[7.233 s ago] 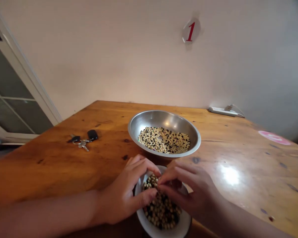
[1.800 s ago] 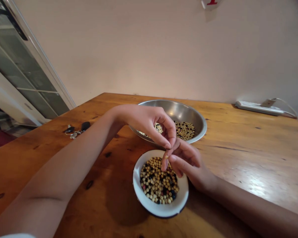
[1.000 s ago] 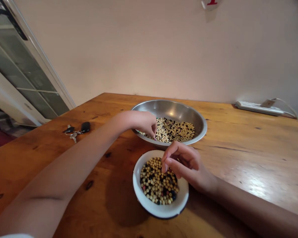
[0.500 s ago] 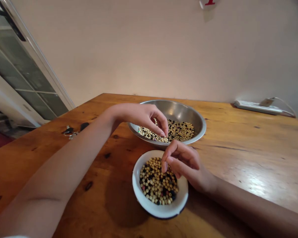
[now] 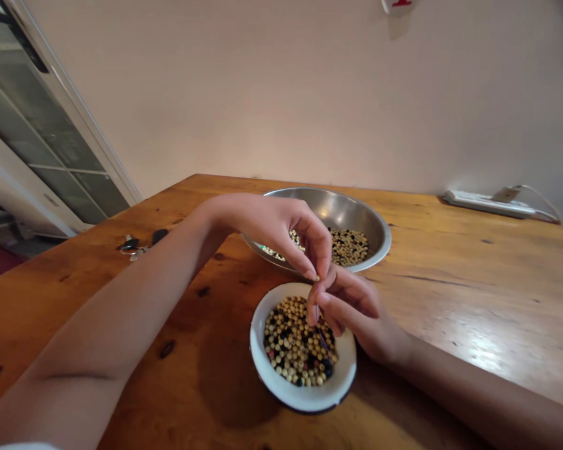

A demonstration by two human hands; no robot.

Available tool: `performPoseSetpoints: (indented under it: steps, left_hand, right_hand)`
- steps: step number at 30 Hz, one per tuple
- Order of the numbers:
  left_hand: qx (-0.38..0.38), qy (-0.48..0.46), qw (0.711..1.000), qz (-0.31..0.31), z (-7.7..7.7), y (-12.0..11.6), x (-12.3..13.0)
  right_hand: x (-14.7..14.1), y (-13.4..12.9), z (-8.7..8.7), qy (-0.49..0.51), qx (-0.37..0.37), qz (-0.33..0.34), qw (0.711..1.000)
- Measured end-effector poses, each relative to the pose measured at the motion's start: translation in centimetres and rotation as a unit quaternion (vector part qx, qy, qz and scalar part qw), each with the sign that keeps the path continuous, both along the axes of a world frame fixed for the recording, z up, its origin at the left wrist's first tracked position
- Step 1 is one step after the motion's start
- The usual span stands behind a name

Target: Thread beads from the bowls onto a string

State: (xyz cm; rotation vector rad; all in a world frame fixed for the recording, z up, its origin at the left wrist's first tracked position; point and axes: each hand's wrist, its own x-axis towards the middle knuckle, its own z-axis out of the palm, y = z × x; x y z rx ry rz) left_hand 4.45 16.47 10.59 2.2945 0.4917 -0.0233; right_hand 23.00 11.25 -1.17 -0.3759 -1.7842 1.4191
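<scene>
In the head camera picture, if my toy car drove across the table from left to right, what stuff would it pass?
Keys → big metal bowl → white power strip.

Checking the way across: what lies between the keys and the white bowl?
The left forearm crosses between the keys and the white bowl, over wooden tabletop, in the head view.

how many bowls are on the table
2. The white bowl is nearer the camera, its far right side partly covered by the right hand; the metal bowl is behind it, partly covered by the left hand.
</scene>
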Motion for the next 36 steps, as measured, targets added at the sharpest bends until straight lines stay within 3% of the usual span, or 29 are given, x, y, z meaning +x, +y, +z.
performPoseSetpoints:
  steps: [7,24,36]
  left_hand:
    - [-0.03,0.004,0.999,0.028,-0.3,0.1,0.0]
    - [-0.043,-0.001,0.999,0.006,-0.1,-0.3,0.3]
    - [-0.011,0.021,1.0,0.008,0.1,-0.9,0.7]
  right_hand:
    - [0.1,0.0,0.1,-0.012,0.001,-0.006,1.0]
    - [-0.1,-0.2,0.0,-0.018,-0.045,-0.01,0.999]
    - [-0.4,-0.1,0.1,-0.019,-0.026,-0.03,0.999]
